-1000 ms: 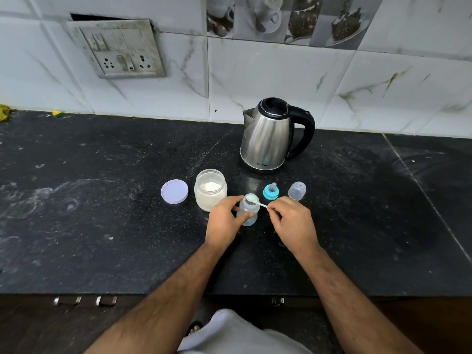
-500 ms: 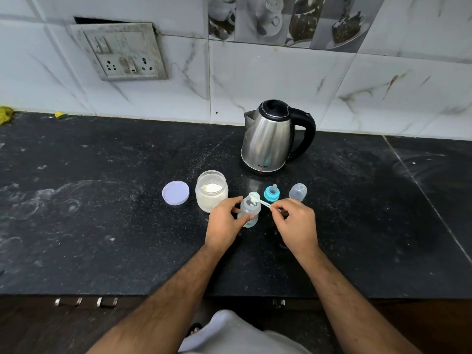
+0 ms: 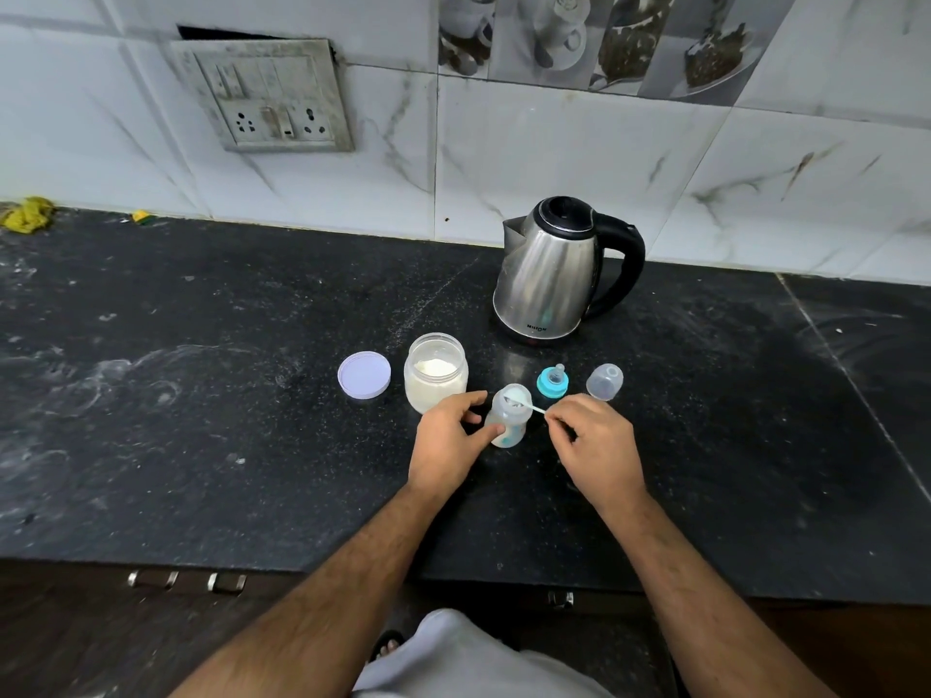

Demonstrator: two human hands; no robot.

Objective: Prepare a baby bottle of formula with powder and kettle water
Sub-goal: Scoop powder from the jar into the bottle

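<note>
A small clear baby bottle (image 3: 510, 420) stands open on the black counter (image 3: 201, 420). My left hand (image 3: 448, 440) grips its side. My right hand (image 3: 594, 440) pinches the handle of a white scoop (image 3: 524, 403), whose bowl lies over the bottle's mouth. Left of the bottle is an open jar of white powder (image 3: 436, 372), with its lilac lid (image 3: 363, 374) lying flat beside it. Behind the bottle sit the teal teat ring (image 3: 552, 381) and a clear cap (image 3: 604, 381). A steel kettle (image 3: 551, 274) with a black handle stands further back.
A tiled wall with a switch and socket panel (image 3: 267, 95) rises behind the counter. A yellow cloth (image 3: 27, 214) lies at the far left corner. Drawer handles (image 3: 186, 580) show under the counter's front edge.
The scoop's bowl has stayed over the bottle mouth while my right hand shifted slightly. The camera has tilted a little; the objects on the counter have not moved.
</note>
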